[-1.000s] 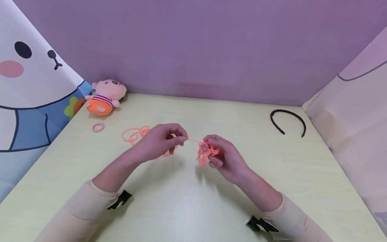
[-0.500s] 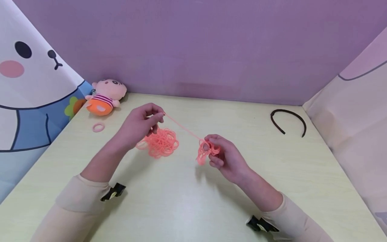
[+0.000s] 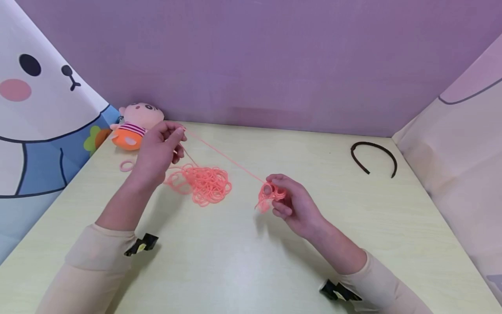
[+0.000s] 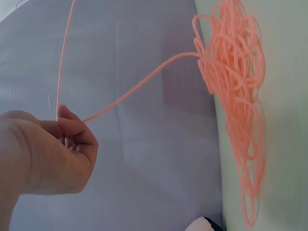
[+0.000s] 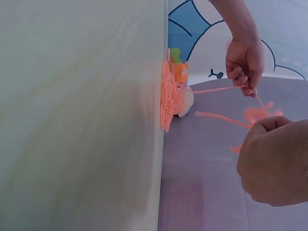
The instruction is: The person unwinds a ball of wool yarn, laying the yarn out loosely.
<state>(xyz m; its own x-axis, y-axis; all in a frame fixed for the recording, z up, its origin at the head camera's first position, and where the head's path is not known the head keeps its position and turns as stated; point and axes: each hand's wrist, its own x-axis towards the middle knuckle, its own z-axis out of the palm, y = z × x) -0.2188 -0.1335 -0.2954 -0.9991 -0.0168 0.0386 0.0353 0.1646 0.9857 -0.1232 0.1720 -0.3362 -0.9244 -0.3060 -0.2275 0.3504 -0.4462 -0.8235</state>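
Observation:
My left hand (image 3: pixel 158 150) pinches a coral-pink cord (image 3: pixel 223 155) between thumb and fingertips, raised above the far left of the table. From there the cord runs taut, down and rightward, to my right hand (image 3: pixel 296 205). That hand grips a small looped, knotted bunch of the same cord (image 3: pixel 270 194), partly hidden by its fingers. A loose tangled pile of cord (image 3: pixel 208 185) lies on the table between the hands. In the left wrist view, a strand also links the left hand (image 4: pixel 57 149) to the pile (image 4: pixel 236 67).
A plush toy (image 3: pixel 129 135) sits at the back left, partly behind the left hand. Near it lies a pink ring (image 3: pixel 126 165). A dark headband (image 3: pixel 374 146) rests at the back right of the pale table (image 3: pixel 243 261). A purple backdrop (image 3: pixel 274 65) stands behind.
My left hand has moved away to the far left, drawing the strand between the hands out longer and uncovering the pile. The right hand stays in place, still holding its bunch.

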